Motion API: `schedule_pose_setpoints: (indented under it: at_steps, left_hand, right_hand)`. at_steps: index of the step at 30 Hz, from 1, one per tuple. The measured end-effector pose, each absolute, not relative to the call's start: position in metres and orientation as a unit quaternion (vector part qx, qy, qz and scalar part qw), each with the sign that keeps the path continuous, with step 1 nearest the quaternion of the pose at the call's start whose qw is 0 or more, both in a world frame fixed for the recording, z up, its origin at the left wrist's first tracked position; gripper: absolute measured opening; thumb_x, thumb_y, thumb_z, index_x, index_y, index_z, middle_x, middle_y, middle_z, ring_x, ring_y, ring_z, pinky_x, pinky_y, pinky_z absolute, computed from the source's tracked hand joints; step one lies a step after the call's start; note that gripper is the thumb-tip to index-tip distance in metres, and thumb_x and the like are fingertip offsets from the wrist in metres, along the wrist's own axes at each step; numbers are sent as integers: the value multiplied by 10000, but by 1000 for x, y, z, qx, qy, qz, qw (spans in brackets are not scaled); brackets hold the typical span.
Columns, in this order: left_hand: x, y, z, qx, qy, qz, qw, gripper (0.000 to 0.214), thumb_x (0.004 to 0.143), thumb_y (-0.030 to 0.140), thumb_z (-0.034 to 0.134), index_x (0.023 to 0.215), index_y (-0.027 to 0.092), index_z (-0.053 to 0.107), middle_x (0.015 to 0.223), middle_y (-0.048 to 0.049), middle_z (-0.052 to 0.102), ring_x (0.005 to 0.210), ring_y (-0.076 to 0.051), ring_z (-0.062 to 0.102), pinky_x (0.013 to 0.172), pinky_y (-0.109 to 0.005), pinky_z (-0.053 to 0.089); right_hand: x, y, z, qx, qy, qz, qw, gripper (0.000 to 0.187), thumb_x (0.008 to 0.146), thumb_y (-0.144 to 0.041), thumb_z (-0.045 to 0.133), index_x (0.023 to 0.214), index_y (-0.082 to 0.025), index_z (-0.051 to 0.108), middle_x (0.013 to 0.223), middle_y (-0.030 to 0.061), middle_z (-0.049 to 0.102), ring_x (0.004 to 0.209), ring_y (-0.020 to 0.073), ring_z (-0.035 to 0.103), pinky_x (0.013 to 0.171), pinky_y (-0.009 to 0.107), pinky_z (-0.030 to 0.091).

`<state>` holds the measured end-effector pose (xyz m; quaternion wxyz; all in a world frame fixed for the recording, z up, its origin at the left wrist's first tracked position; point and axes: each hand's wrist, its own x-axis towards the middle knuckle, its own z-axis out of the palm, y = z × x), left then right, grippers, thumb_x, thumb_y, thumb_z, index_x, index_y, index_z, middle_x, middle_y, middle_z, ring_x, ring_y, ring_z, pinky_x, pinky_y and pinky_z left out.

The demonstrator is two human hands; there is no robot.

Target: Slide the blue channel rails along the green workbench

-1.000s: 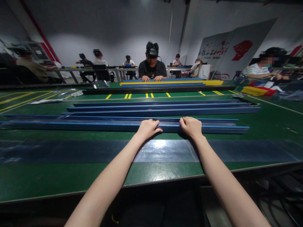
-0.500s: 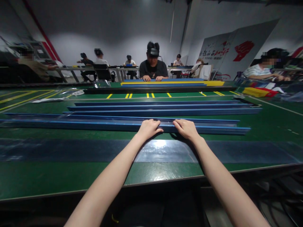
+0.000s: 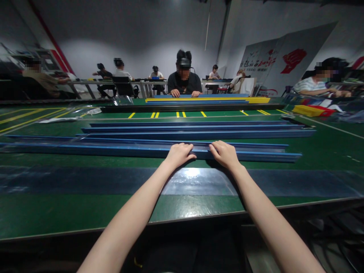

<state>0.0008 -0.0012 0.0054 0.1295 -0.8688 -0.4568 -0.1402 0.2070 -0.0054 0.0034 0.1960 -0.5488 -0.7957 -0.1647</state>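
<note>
A long blue channel strip (image 3: 113,151) lies across the green table (image 3: 71,212), covered by a clear film. My left hand (image 3: 178,154) rests on its near edge at the middle, fingers curled over it. My right hand (image 3: 224,153) sits just to the right, fingers bent and pressing on the same strip. Both hands grip the strip's top near the film's edge.
More blue strips (image 3: 199,131) lie farther back on the table. A dark glossy sheet (image 3: 284,182) runs along the near part. Across the table a person (image 3: 184,81) handles blue and yellow strips (image 3: 207,99). Other people sit at tables behind and to the right.
My right hand slid left along the strip, closer to my left hand. The left hand has hardly moved.
</note>
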Motion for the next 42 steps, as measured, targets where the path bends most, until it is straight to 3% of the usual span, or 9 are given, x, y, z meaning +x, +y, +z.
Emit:
schedule_pose_setpoints:
  at_steps: [10, 21, 42]
  left_hand:
    - [0, -1, 9, -857, -488, -150, 73, 352, 765, 523, 547, 842, 181, 520, 889, -49, 658, 822, -196, 610, 625, -243, 402]
    - [1, 0, 7, -854, -491, -154, 82, 358, 756, 532, 554, 813, 179, 529, 860, -46, 665, 802, -199, 618, 617, -244, 399]
    - [1, 0, 4, -866, -451, -145, 160, 330, 781, 496, 543, 841, 172, 546, 853, -58, 656, 813, -193, 593, 665, -270, 381]
  right_hand:
    - [215, 5, -6, -613, -715, -196, 273, 337, 848, -304, 353, 581, -175, 513, 655, 39, 616, 616, 112, 494, 529, 244, 204]
    - [209, 3, -6, -590, -724, -241, 265, 349, 854, -296, 349, 587, -167, 534, 641, 43, 614, 625, 110, 499, 525, 249, 198]
    - [207, 12, -10, -626, -700, -216, 269, 363, 807, -296, 357, 565, -157, 588, 642, 65, 646, 574, 122, 521, 504, 260, 184]
